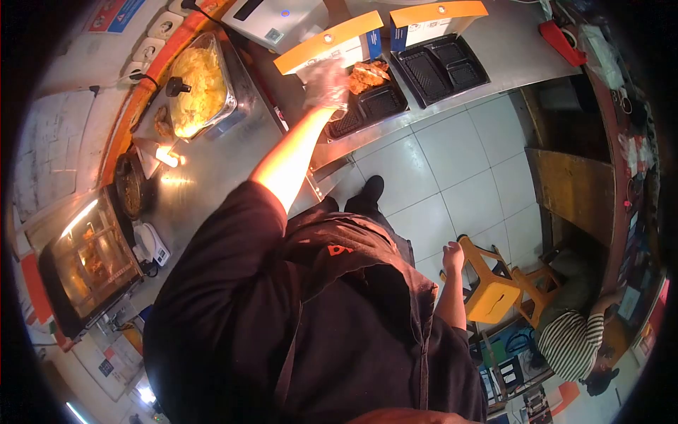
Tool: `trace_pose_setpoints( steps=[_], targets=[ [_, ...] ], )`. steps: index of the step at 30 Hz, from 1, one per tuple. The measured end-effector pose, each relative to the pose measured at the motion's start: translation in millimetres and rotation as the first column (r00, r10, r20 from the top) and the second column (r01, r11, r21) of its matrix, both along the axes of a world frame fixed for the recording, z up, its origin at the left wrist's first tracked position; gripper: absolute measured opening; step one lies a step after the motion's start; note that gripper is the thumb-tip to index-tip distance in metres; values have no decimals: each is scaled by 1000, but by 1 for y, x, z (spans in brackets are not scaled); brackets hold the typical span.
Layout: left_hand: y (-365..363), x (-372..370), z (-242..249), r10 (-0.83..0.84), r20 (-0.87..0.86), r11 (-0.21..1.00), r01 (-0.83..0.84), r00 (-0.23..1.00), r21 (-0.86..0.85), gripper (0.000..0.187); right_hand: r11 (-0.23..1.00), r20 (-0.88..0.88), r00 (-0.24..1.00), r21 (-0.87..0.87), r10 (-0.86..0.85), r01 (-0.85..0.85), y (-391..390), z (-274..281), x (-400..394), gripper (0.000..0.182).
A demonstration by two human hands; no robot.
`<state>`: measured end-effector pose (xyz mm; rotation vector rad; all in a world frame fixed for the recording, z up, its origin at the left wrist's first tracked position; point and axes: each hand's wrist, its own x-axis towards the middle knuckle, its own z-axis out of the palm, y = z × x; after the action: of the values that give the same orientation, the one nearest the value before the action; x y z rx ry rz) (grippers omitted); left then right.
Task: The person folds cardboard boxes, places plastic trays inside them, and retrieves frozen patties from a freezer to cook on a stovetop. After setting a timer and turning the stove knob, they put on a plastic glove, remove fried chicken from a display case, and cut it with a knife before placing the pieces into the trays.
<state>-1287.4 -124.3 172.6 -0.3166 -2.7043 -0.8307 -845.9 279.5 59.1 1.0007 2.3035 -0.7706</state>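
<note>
My left hand, in a clear plastic glove and smeared by motion, is over the left edge of a black compartment tray. Beside its fingers, a piece of browned meat lies in that tray's upper compartment; whether the hand touches it, I cannot tell. Both this tray and a second black tray, with nothing in its compartments, have raised orange-and-white box lids behind them. My bare right hand hangs low at my right side, fingers loosely curled, with nothing visible in it.
A foil-edged container of yellow food stands on the metal counter at left. A glass-fronted display case is at far left. Yellow stools stand on the tiled floor at right. A person in a striped top is at lower right.
</note>
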Motion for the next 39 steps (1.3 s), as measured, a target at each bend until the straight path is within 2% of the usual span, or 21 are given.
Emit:
trace_pose_setpoints(
  steps=[1,2,3,5,6,10,14,18,21,22,23,24,25,26,27,31,33,34,35,37,39],
  targets=[
    [-4,4,-3,254,-58,966,-250,966,66,19,1000,-2,1000,-14,-21,21,1,0,1,35],
    [-7,8,-7,355,63,874,-355,933,332,20,999,1,999,-28,-39,39,0,1,4,35],
    [-9,14,-21,358,68,872,-360,931,331,20,999,6,999,-27,-35,36,0,0,8,35],
    [-9,21,-57,298,-183,953,-282,937,107,23,999,49,998,-15,-30,31,0,-4,10,35],
    [0,27,-15,196,111,981,-196,974,-18,25,1000,45,999,-13,-22,22,1,-6,10,35],
    [19,13,9,155,372,972,-74,915,-223,31,999,30,999,7,42,-42,1,-16,18,35],
    [20,10,17,81,346,945,38,935,-324,33,999,-18,999,-22,41,-41,-2,-5,12,35],
    [22,4,15,35,243,757,133,970,-640,18,998,-34,999,-54,13,-15,0,-20,24,35],
    [17,6,24,-43,299,671,249,953,-698,16,971,-73,968,19,240,-239,11,-36,39,34],
    [16,8,18,-13,266,680,204,964,-704,20,984,-43,983,-13,176,-177,12,-38,42,33],
    [14,5,3,139,332,969,-59,933,-241,28,993,-10,994,-40,111,-111,11,-37,43,33],
    [15,12,13,184,383,982,-157,905,-101,29,987,-4,986,-2,164,-164,6,-26,41,32],
    [17,19,23,215,438,966,-257,873,38,30,995,42,999,-101,2,3,21,-57,57,32],
    [17,13,17,237,556,956,-293,797,13,32,974,-27,974,-27,225,-225,31,-66,66,32],
    [17,14,2,261,431,964,-255,864,-72,32,898,-79,895,60,439,-436,32,-64,63,31],
    [12,4,5,138,502,837,171,854,-520,19,952,-106,947,-9,304,-306,21,-28,49,32],
    [12,9,12,153,547,922,80,823,-378,16,941,-188,922,69,339,-332,14,-19,48,30],
    [6,26,40,115,423,986,-51,899,-160,15,952,-121,945,69,304,-298,34,-46,59,24],
    [-2,44,68,119,275,987,-144,954,74,13,757,-203,729,213,653,-618,33,-37,50,19],
    [-35,59,56,-276,228,935,207,934,286,11,738,-170,718,164,675,-655,8,-11,29,19],
    [-74,112,104,-316,-119,927,333,941,170,16,759,-387,662,199,642,-620,-12,-5,30,20]
  ],
)
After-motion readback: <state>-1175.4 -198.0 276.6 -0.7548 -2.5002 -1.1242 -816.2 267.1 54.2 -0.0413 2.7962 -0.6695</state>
